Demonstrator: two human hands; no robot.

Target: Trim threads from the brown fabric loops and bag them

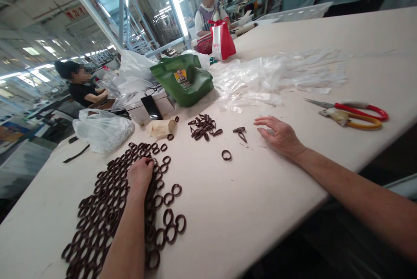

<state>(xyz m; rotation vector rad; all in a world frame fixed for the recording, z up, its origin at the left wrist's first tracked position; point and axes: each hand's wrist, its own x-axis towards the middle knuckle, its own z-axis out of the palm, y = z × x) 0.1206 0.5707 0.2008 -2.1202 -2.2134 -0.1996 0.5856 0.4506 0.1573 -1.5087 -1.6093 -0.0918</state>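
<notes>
A pale worktop in a workshop, seen from above by a person using two bare hands. Dozens of dark brown rings cover its left part, packed close, with a few strays on the side facing the middle. The left hand is over the far end of these rings, fingers curled down (the fingertips are partly hidden, so I cannot tell whether they pinch one). The right hand reaches in over the near edge, fingers loosely parted, holding nothing. Just beyond its fingertips lie a few flattened loops; a lone ring sits apart, nearer the near edge, and a heap of similar loops is farther off.

The rings look light and springy, likely flexible strip that squashes under pressure; a thumb-and-finger pinch on the band would suit, pressing gently to keep the round shape.

Towards the right end of the near edge lie red-handled scissors and yellow-handled cutters. A green bag, a phone and plastic sheets are towards the far edge
</notes>
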